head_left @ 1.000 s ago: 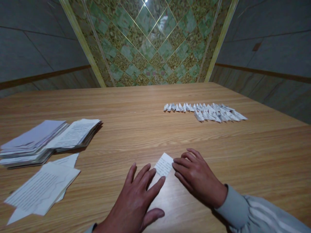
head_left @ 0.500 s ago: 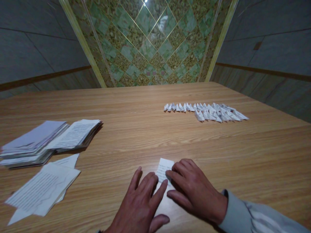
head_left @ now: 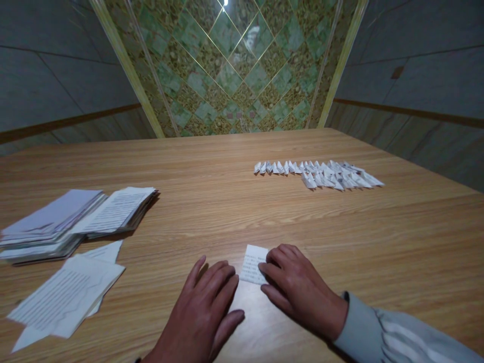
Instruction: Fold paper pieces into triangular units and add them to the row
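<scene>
On the wood-grain surface (head_left: 212, 212), the right hand (head_left: 302, 290) spreads loosely, fingertips steadying a small folded white printed paper (head_left: 251, 263); the left hand (head_left: 200, 307), fingers apart, rests beside it.

Far wall (head_left: 229, 78): diamond tiles, mottled green alternating with patterned brown-gold, thin bright lines between some of them
Low on that wall: three small pinkish squares (head_left: 239, 115) in a row
Trim (head_left: 126, 70): pale yellow strips slanting down both sides of the tiling
Left wall (head_left: 56, 75): dim grey-blue panels, dark seams, a brown band (head_left: 71, 120) above a streaked lower part
Right wall (head_left: 427, 65): similar, with a small brown patch (head_left: 397, 72)
Table (head_left: 196, 201): broad, light-brown wood grain
Light: white glint (head_left: 226, 2) high on the tiles, soft sheen on the near tabletop
</scene>
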The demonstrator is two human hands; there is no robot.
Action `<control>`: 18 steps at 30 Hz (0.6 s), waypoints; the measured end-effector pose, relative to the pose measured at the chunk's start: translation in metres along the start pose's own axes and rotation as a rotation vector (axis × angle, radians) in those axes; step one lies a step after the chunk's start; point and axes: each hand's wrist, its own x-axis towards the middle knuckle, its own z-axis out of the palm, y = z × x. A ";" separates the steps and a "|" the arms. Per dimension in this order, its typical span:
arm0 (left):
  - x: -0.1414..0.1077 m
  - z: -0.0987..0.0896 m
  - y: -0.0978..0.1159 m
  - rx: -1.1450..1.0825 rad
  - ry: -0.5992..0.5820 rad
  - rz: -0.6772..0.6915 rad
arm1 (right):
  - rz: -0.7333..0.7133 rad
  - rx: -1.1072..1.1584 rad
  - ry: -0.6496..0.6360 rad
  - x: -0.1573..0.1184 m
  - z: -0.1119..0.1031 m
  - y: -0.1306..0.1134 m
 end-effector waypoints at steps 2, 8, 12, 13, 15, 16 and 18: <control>0.004 -0.003 -0.001 -0.041 -0.007 0.002 | -0.022 -0.013 0.025 0.000 0.001 0.002; 0.025 -0.005 -0.003 -0.212 -0.021 -0.054 | -0.036 -0.051 0.073 0.005 0.003 0.005; 0.037 0.000 -0.006 -0.265 -0.009 -0.078 | -0.042 -0.099 0.083 0.011 0.003 0.006; 0.039 0.001 -0.006 -0.279 0.000 -0.084 | -0.052 -0.107 0.086 0.011 0.003 0.007; 0.042 0.001 -0.006 -0.311 0.024 -0.098 | -0.066 -0.104 0.104 0.011 0.004 0.008; 0.043 0.001 -0.006 -0.328 0.039 -0.104 | -0.062 -0.090 0.121 0.011 0.005 0.009; 0.044 0.001 -0.005 -0.346 0.065 -0.115 | -0.041 -0.029 0.160 0.009 0.006 0.011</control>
